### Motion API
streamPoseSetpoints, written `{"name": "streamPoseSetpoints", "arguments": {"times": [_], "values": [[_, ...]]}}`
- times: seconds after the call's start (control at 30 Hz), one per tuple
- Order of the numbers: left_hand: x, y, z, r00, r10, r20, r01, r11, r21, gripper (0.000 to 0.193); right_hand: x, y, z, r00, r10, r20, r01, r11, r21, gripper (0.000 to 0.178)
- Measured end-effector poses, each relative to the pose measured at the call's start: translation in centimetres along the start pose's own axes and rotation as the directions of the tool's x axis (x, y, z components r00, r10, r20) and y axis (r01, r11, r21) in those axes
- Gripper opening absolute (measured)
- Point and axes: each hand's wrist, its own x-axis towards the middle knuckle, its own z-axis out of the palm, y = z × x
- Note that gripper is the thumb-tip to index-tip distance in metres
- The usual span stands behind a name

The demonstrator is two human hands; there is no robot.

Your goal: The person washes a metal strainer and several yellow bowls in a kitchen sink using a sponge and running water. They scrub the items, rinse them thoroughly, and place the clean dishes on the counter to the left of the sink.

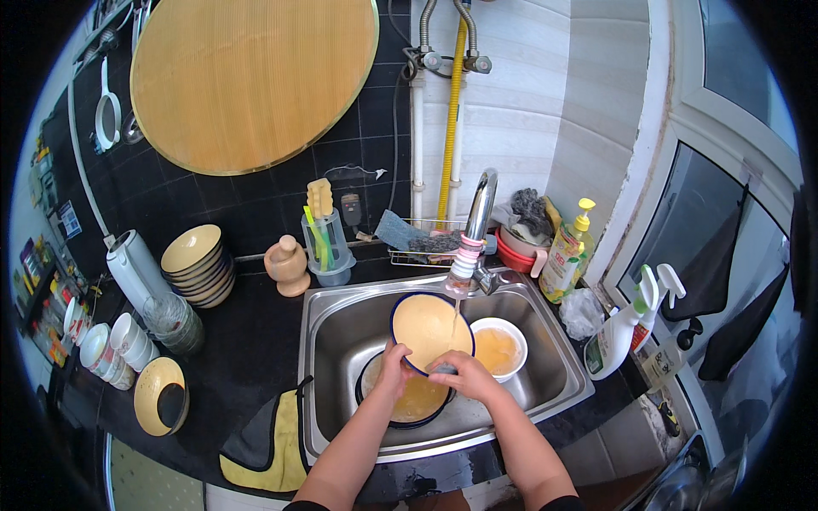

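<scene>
We hold: left hand [393, 370], cream bowl [429, 329] | right hand [469, 375], something grey [445, 369] | tap [482, 207] runs at sink's [335, 341] back edge

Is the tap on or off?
On. A thin stream of water falls from the tap into the yellow bowl in the left hand.

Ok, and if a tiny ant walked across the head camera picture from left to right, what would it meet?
White cups → stack of bowls → wooden mortar → the held cream bowl → white bowl in the sink → soap bottle with a yellow pump → spray bottle with a green trigger.
</scene>
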Motion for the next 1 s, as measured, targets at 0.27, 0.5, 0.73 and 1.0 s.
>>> {"name": "streamPoseSetpoints", "arguments": {"times": [0.27,0.5,0.73,1.0], "values": [[-0.1,-0.2,0.0,0.967,0.254,0.021,-0.255,0.966,0.045,0.043,0.0,4.1,-1.6,0.722,0.256,-0.643,-0.410,0.907,-0.099,0.013],[0.4,-0.1,-1.1,0.987,0.110,-0.117,-0.132,0.969,-0.207,0.031,-0.7,6.0,-1.9,0.770,0.333,-0.544,-0.579,0.722,-0.378,0.014],[-0.3,-0.2,0.2,0.962,0.273,-0.003,-0.272,0.961,0.055,0.053,0.1,5.0,-1.4,0.807,0.381,-0.451,-0.418,0.908,0.020,0.049],[-0.5,-1.2,0.6,0.940,0.329,0.087,-0.339,0.922,0.188,0.056,1.0,3.4,-0.8,0.779,0.498,-0.380,-0.503,0.859,0.094,0.061]]}}
